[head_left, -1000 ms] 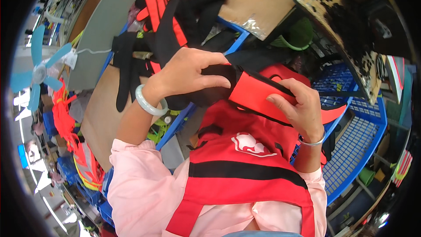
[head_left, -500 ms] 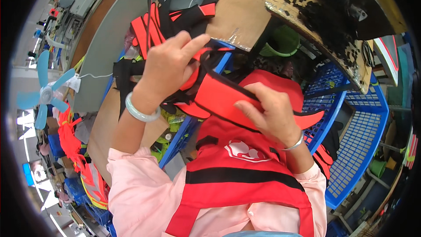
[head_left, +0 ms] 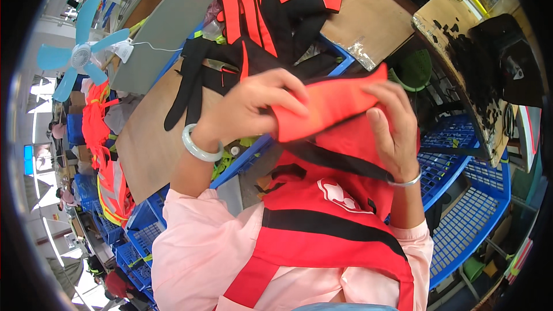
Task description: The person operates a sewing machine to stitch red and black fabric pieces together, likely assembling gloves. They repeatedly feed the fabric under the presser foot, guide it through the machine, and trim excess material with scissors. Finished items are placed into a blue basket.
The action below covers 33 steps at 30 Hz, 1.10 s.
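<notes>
A bright orange-red fabric piece with black edging [head_left: 331, 103] is stretched between my two hands above my red apron [head_left: 311, 253]. My left hand [head_left: 256, 103], bangle at its wrist, is closed on the piece's left end, slightly blurred. My right hand [head_left: 397, 126] pinches its right end between fingers and thumb. Just beyond my left hand lies a heap of orange-red and black fabric strips [head_left: 247, 14]. Black straps [head_left: 201, 75] trail from that heap toward the left, over the brown board.
A blue crate rim [head_left: 340, 57] runs under the heap. Brown cardboard [head_left: 368, 20] lies beyond. At the right stand blue plastic baskets [head_left: 469, 213] and a worn wooden table [head_left: 449, 23] strewn with black scraps. A blue fan [head_left: 80, 55] is at the left.
My left hand has come down from above the piece onto its left end. The piece has been lifted and turned. The whole view has shifted, with the heap now farther right.
</notes>
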Tool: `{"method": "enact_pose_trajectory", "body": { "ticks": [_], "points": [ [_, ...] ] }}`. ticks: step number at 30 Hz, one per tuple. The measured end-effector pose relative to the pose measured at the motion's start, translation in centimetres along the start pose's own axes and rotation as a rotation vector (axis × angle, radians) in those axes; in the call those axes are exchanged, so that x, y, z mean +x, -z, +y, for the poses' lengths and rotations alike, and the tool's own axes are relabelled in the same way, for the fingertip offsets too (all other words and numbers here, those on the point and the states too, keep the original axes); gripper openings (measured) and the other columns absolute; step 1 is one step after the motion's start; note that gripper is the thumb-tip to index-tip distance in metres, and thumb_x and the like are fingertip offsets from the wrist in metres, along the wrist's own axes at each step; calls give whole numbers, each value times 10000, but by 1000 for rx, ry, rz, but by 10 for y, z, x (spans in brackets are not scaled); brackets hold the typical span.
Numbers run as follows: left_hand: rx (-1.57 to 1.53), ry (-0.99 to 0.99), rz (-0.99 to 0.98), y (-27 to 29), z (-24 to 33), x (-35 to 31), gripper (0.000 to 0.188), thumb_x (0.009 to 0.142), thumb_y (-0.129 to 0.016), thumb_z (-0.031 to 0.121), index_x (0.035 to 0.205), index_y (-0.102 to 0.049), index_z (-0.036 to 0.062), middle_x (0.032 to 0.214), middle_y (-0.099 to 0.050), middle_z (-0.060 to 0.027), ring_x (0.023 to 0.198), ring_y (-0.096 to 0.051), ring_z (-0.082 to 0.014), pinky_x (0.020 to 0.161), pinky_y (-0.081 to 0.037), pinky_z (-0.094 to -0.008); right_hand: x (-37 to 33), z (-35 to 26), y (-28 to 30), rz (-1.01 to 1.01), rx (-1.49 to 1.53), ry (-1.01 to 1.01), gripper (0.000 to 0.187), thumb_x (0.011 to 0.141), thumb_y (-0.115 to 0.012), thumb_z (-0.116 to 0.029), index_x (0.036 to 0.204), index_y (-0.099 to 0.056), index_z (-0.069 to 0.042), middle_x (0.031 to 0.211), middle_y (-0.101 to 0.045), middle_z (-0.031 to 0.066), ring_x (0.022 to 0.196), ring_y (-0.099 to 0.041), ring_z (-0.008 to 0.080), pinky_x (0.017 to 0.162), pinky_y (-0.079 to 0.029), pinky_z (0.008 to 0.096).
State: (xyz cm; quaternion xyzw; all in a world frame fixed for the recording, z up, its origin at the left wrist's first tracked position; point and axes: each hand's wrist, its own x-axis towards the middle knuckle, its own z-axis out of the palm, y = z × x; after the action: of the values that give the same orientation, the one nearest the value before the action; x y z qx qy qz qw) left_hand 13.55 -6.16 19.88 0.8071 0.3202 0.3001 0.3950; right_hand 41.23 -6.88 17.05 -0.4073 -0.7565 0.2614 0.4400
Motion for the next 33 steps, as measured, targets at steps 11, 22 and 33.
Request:
{"method": "enact_pose_trajectory", "body": {
  "ticks": [11,22,33],
  "points": [
    [-383,580,-160,-70,-43,19,332,828,-653,37,1151,-590,-6,943,-670,-62,788,-627,-119,714,-517,-261,-45,-12,47,28,-18,-411,180,819,-747,-177,809,-657,-21,623,-590,68,545,-556,138,514,-422,267],
    [325,-263,-75,-57,16,136,326,761,-805,193,967,-659,-13,863,-686,-124,751,-669,-209,679,-507,-273,-78,-19,139,212,-519,-356,243,776,-783,-232,791,-653,-27,648,-593,103,530,-562,235,481,-411,304],
    [685,-303,-38,-125,23,184,578,667,-713,1,1219,-621,147,856,-602,-122,748,-607,-324,632,-478,-403,-92,-12,177,249,-471,-318,266,780,-773,-271,782,-649,-35,668,-615,94,552,-593,258,491,-449,328]
  ]
}}
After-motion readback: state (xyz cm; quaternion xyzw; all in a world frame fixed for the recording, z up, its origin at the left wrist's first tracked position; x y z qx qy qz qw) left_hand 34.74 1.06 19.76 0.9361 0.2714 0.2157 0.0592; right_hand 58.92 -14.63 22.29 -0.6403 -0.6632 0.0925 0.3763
